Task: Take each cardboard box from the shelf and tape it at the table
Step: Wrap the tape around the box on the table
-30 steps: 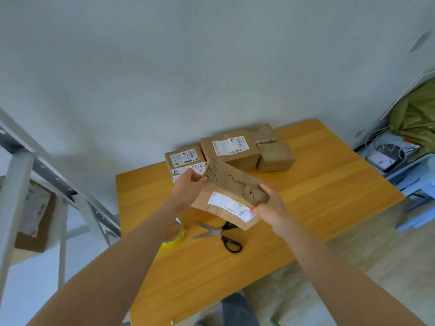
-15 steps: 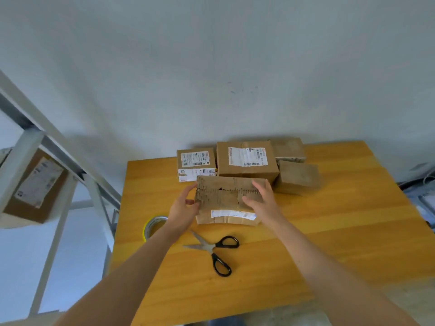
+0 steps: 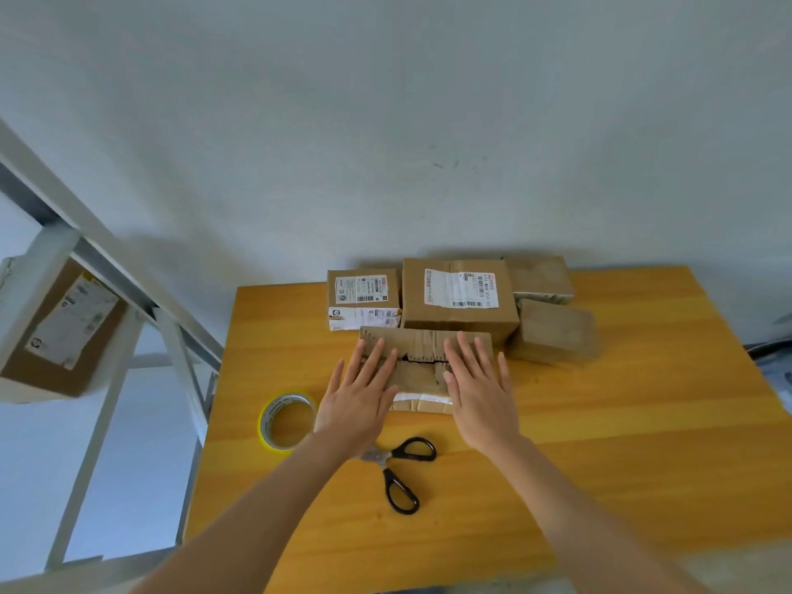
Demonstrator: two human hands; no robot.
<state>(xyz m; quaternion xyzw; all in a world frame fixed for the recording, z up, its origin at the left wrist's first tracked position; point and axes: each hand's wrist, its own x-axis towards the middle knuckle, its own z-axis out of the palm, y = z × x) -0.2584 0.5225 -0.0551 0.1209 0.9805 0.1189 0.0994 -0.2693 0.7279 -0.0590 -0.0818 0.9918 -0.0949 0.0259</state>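
Observation:
A worn, flat cardboard box [image 3: 422, 362] lies on the wooden table [image 3: 600, 443], its top flaps meeting at a ragged dark seam. My left hand [image 3: 360, 396] lies flat on the box's left half, fingers straight and spread. My right hand [image 3: 478, 392] lies flat on its right half in the same way. A roll of yellow tape [image 3: 286, 421] rests on the table just left of my left hand. Black-handled scissors [image 3: 400, 471] lie open on the table below the box, between my forearms.
Several cardboard boxes stand along the table's back edge: a small labelled box [image 3: 363, 297], a larger labelled box [image 3: 458, 300], and two plain boxes [image 3: 553, 330] on the right. A metal shelf frame [image 3: 107, 267] at the left holds another labelled box [image 3: 64, 327].
The box came down from mid-air onto the table. Both hands let go of its ends and now lie flat on its top flaps.

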